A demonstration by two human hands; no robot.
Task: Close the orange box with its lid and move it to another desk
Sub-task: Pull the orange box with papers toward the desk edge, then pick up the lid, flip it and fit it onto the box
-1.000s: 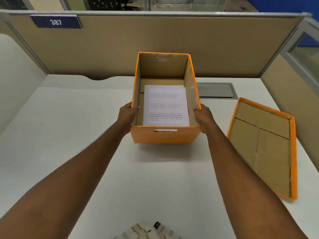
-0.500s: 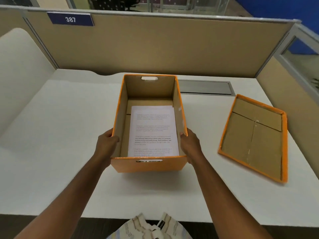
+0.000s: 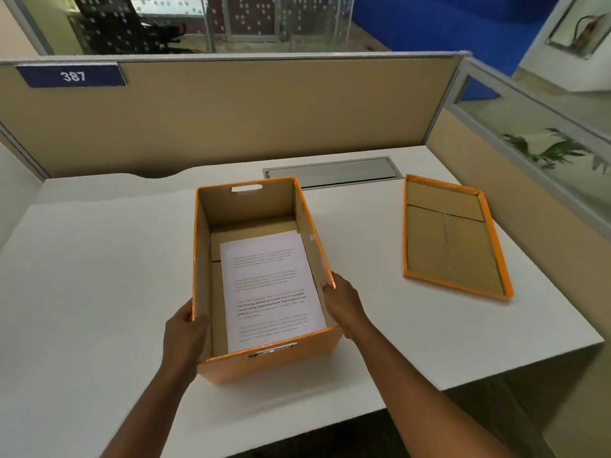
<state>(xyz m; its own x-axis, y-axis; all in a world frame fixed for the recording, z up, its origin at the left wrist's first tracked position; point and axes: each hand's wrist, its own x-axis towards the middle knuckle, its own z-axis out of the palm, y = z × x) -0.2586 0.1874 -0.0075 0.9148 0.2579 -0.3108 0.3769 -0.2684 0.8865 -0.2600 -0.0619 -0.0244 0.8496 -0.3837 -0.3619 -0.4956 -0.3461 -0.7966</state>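
Observation:
The orange box (image 3: 274,361) stands open on the white desk (image 3: 99,276), near its front edge. A printed sheet of paper (image 3: 269,285) lies flat on the box's floor. My left hand (image 3: 183,338) presses against the box's left wall, thumb over the rim. My right hand (image 3: 344,305) grips the right wall near the front corner. The orange lid (image 3: 453,236) lies upside down on the desk to the right of the box, its brown inside facing up, apart from both hands.
A tan partition (image 3: 264,114) with a blue "387" sign (image 3: 71,76) closes the desk's far side. A grey cable hatch (image 3: 334,171) sits behind the box. A glass-topped partition (image 3: 529,133) runs along the right. The desk's front edge is close to the box.
The box has come toward me across the desk, held between both hands, and now sits near the front edge. The view has pulled back and tilted. The lid stayed in place.

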